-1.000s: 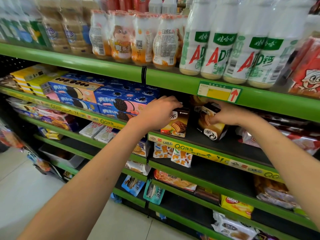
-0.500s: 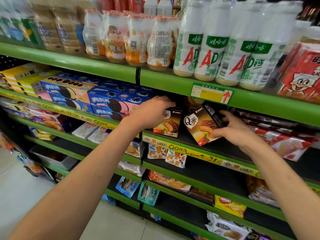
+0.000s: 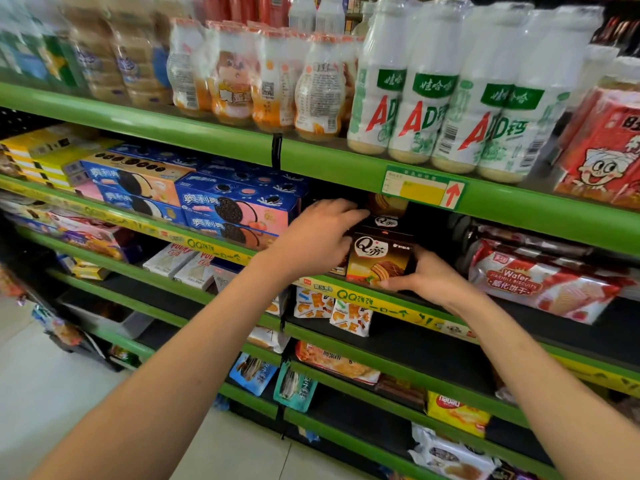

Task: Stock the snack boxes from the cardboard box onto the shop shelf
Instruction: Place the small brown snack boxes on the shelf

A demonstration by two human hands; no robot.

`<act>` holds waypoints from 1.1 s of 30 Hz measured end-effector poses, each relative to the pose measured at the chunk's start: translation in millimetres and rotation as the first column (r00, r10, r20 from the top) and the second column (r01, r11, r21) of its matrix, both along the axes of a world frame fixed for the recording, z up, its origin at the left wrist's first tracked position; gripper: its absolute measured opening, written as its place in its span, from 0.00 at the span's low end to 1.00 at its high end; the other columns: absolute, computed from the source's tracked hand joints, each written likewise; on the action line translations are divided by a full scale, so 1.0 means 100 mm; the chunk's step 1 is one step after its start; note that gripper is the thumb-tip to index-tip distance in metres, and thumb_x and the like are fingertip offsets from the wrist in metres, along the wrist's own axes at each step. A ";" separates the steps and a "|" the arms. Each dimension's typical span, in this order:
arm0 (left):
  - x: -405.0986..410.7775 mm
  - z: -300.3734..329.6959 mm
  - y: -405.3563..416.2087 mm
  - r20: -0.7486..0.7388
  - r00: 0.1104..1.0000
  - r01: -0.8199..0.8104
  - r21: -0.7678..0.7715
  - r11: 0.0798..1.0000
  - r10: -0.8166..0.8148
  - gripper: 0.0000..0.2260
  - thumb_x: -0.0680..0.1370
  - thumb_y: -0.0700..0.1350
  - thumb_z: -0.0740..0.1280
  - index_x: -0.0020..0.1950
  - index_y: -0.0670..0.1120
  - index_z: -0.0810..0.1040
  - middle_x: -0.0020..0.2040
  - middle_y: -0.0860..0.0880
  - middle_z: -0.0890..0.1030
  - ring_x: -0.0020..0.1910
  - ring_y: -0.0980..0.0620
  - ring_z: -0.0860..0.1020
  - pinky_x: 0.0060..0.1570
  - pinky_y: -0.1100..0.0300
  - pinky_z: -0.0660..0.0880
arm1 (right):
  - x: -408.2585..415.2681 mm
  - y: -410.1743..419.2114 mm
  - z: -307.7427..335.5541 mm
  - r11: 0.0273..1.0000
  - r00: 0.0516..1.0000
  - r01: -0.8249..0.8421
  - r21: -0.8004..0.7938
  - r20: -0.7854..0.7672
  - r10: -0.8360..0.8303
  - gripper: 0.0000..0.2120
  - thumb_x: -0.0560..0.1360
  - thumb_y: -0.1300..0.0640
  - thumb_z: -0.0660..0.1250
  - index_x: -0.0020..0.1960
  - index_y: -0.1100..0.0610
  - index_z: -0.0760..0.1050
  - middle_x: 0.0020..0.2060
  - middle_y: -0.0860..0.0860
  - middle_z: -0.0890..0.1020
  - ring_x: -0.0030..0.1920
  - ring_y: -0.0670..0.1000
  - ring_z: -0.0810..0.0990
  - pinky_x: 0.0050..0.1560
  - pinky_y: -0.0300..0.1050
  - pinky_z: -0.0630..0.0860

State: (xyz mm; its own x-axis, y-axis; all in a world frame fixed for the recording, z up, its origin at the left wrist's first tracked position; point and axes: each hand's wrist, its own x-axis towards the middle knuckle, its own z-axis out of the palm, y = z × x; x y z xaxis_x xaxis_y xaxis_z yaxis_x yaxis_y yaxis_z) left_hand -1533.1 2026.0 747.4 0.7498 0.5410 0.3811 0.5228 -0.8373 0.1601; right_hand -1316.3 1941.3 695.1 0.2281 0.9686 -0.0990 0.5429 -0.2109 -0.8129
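brown-orange snack box [image 3: 379, 259], green shelf [image 3: 332, 164], blue cookie boxes [image 3: 239, 206]

The brown-and-orange cardboard snack box [image 3: 379, 259] looks smooth and slightly glossy. The green shelf edge [image 3: 207, 133] is painted metal with a sheen. The white plastic bottles [image 3: 426, 109] wear shiny film wrap.

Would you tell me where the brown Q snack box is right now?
In the head view, the brown Q snack box stands at the second shelf's front edge, between both hands, right of the blue cookie boxes, left of the wafer pack.
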 end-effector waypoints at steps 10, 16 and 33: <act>0.07 -0.17 -0.08 0.024 1.000 0.009 0.047 0.999 -0.010 0.20 0.82 0.47 0.60 0.74 0.52 0.68 0.73 0.49 0.71 0.73 0.45 0.63 0.71 0.48 0.60 | 0.26 0.53 0.34 0.942 0.892 0.318 0.106 0.303 -0.335 0.22 0.79 0.55 0.63 0.71 0.57 0.66 0.67 0.60 0.73 0.63 0.60 0.74 0.58 0.46 0.69; 0.08 -0.24 -0.10 0.076 0.997 0.009 0.054 0.998 -0.013 0.20 0.81 0.46 0.62 0.74 0.52 0.69 0.72 0.50 0.72 0.72 0.45 0.66 0.71 0.50 0.59 | 0.10 0.93 0.37 0.998 0.960 -0.018 0.061 0.282 0.001 0.19 0.79 0.67 0.62 0.69 0.71 0.67 0.62 0.62 0.76 0.61 0.62 0.74 0.58 0.39 0.69; 0.04 -0.25 -0.11 0.088 0.996 0.012 0.021 1.000 -0.014 0.22 0.81 0.45 0.63 0.74 0.53 0.67 0.72 0.51 0.70 0.73 0.46 0.63 0.70 0.50 0.58 | 0.08 0.55 0.56 0.976 0.789 0.207 -0.072 0.601 -0.123 0.17 0.76 0.59 0.63 0.65 0.59 0.71 0.62 0.61 0.77 0.53 0.58 0.77 0.43 0.42 0.72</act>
